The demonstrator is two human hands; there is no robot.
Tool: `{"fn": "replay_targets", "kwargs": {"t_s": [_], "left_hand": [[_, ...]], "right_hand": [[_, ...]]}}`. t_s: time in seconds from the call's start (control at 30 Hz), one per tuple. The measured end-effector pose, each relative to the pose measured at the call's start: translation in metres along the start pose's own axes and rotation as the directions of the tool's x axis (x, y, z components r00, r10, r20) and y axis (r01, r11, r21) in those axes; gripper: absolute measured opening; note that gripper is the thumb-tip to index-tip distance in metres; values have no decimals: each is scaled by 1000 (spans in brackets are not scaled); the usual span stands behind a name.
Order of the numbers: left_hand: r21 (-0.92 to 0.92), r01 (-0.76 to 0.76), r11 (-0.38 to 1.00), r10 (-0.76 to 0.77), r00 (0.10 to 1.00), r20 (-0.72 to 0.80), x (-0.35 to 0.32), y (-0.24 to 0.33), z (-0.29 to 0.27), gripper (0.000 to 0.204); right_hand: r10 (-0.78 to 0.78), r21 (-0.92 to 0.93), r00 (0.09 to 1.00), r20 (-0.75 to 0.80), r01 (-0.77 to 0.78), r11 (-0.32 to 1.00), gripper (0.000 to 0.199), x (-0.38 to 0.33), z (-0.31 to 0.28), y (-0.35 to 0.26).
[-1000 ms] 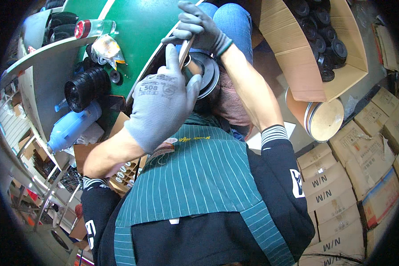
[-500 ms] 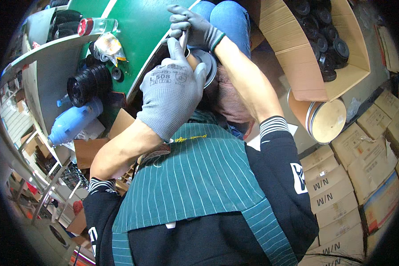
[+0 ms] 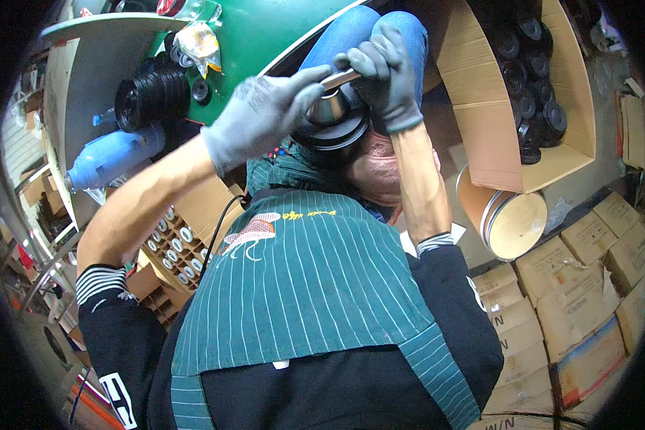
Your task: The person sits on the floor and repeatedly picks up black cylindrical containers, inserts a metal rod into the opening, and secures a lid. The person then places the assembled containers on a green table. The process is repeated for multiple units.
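Observation:
Both hands wear grey coated gloves. In front of my lap, my right hand (image 3: 390,82) is closed around one end of a short metal bar (image 3: 341,79). My left hand (image 3: 265,115) comes in from the left, thumb and fingers pinched at the bar's other end; the fingertips are partly hidden. Just below the bar sits a shiny, cone-shaped metal piece (image 3: 328,110) on a round black disc (image 3: 333,136). Whether bar and cone are joined, I cannot tell. A pink cloth (image 3: 377,170) lies beside the disc.
A green tabletop (image 3: 258,32) with a stack of black rings (image 3: 150,99) is at the far left, near a blue bottle (image 3: 116,154). To the right stand a carton (image 3: 491,147) of black round parts and a drum (image 3: 516,223). A divided box (image 3: 172,247) lies left of my apron.
The bar has turned from pointing away to slanting across. My right hand has moved right and now grips its end; my left hand has shifted left, off the top of the round piece.

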State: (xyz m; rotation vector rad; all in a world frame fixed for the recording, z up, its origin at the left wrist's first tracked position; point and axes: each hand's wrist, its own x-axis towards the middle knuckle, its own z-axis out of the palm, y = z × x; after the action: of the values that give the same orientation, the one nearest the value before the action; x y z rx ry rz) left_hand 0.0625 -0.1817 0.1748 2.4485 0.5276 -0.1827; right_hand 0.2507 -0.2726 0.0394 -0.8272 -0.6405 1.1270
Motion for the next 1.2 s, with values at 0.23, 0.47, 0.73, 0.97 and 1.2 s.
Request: {"fn": "replay_targets", "kwargs": {"t_s": [0.23,0.47,0.73,0.97,1.2], "left_hand": [[-113,-287,951,296,953,71,36,-85,-7,37],[-328,-486,811,504,863,-31,96,-105,15,46],[-355,-643,678,610,762,-216,141,-96,38,29],[-229,-634,739,624,772,-122,120,-99,20,32],[-340,-338,878,252,928,-274,66,-111,-6,25]], "right_hand": [[-302,596,952,-52,272,755,55,-46,31,1],[-605,-132,795,-39,596,792,35,-82,64,-12],[-554,-509,764,-330,350,786,39,-94,77,-16],[-563,-258,799,-211,510,820,59,-93,77,-29],[-256,-387,918,-303,127,913,74,-109,64,-44]]}}
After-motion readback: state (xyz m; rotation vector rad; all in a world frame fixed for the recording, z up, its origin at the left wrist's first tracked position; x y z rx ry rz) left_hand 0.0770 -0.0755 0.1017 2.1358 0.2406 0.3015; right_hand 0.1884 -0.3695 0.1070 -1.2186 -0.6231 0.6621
